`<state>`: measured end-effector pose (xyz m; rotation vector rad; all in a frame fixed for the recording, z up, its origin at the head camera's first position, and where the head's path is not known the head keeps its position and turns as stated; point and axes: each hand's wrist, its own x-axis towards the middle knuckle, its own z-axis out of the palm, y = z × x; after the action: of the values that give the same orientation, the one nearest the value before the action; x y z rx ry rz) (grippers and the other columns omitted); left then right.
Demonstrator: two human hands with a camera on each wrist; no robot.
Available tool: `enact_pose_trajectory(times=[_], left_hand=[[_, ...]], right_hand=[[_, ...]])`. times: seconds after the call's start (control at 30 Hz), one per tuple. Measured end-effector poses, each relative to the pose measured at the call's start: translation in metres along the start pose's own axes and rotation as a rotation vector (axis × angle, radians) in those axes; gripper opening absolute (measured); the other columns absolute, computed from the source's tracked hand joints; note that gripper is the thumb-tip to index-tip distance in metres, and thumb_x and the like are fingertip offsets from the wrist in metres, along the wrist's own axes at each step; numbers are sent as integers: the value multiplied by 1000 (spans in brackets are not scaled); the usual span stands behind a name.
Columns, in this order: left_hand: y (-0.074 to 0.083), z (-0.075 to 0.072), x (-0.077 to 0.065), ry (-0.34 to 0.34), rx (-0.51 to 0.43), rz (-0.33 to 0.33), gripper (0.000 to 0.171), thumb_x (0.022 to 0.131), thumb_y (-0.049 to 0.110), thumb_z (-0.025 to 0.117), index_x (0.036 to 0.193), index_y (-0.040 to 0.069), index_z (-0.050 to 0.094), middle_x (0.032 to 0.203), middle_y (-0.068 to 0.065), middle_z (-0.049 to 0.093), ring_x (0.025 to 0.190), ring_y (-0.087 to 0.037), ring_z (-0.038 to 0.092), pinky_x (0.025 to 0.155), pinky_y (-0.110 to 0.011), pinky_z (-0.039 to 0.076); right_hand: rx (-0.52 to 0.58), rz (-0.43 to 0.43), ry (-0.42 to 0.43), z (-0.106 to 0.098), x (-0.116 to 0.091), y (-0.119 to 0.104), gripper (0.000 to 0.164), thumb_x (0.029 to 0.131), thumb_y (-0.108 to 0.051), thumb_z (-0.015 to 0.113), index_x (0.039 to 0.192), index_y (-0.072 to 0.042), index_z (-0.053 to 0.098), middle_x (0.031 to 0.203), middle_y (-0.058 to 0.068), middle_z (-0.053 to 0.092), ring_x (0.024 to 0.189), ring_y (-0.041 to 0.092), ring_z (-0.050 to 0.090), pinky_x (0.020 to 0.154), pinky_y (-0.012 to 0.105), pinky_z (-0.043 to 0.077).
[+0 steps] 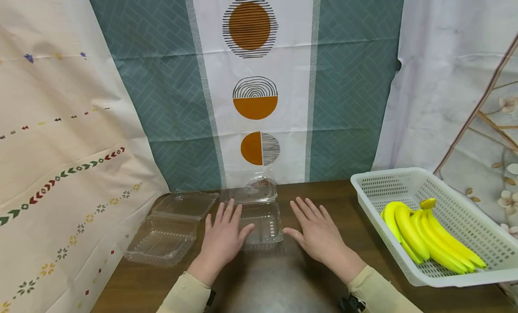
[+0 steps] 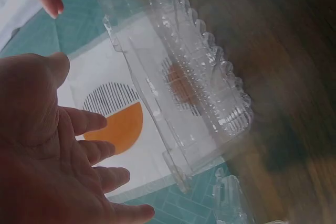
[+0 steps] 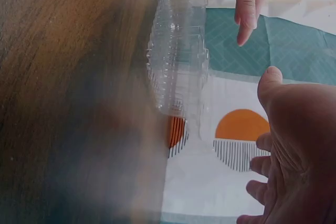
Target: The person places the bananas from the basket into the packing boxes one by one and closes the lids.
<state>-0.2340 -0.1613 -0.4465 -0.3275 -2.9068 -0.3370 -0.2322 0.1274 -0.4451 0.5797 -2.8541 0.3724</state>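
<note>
Both hands are held spread over the tabletop, palms facing down and fingers straight, with nothing gripped in either. A clear plastic container is placed between them, near the back edge. Its ribbed base is set on the wood, and its hinged lid is opened and raised at the rear against the hanging cloth. The left edge of the base is partly covered by the left hand in the head view; in the left wrist view a gap is seen between its fingertips and the plastic. The right hand is held just beside the container's right edge, apart from it. A second clear container is laid to the left, also opened, its lid folded back. At the right, a white perforated basket is set, and yellow bananas are held inside it. Both forearms are covered by pale sleeves.
</note>
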Motion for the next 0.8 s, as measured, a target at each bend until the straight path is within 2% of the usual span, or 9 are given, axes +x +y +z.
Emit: enact_pose_trajectory(times=[0.47,0.8], left_hand=[[-8,-2,-3,-36,-10,-30,76,113,56,57,170,8,43,179,-19,29,166,-47,20,125,-80,16],[-13,3,-7,-38,-19,-39,75,113,55,59,169,6,45,179,-21,30,165,-48,21,124,-80,18]], right_hand=[[10,-7,-27,9,7,-2,85,111,-64,55,174,-11,35,180,13,30,166,38,25,131,66,21],[18,-13,-42,15,11,-5,83,111,-62,56,173,-11,37,179,13,32,166,37,27,131,65,22]])
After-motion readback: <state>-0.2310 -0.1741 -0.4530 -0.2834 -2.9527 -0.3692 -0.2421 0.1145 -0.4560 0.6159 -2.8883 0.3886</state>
